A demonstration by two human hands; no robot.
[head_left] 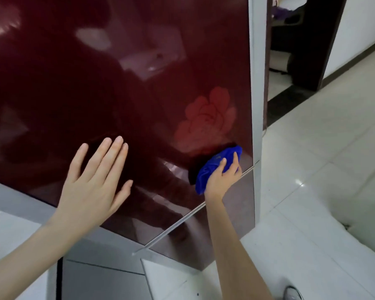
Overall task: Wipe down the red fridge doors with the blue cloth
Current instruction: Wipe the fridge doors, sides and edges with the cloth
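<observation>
The right hand (223, 178) has the blue cloth (212, 167) bunched under its palm, fingers (235, 158) curled over the top of the wad and pressing it flat against the glossy red upper door (117, 83), low down near that door's right edge and just below the pale flower print (206, 122). The cloth looks soft, light and limp, the sort that folds up on itself, so I'd say holding it as a pad under the whole palm is the right way; pinched by a corner it would only flop about. The door is hard and slick, probably glass-fronted, and I'd expect the cloth to slide easily but leave streaks if the pressure is uneven. To the left, the left hand (95, 180) lies against the same door with straight, spread fingers, holding nothing, seemingly steadying it. A pale strip (182, 221) marks the seam, and below it the lower door (232, 204) shows only in part. The top and left of the upper door are cut off, so how much has been wiped I cannot judge; reflections muddle the surface and hide any smears. Part of the cloth sits beneath the hand. Beyond, to the right, lie a white tiled floor (312, 148) and a dark doorway (290, 50) whose contents are unclear.
</observation>
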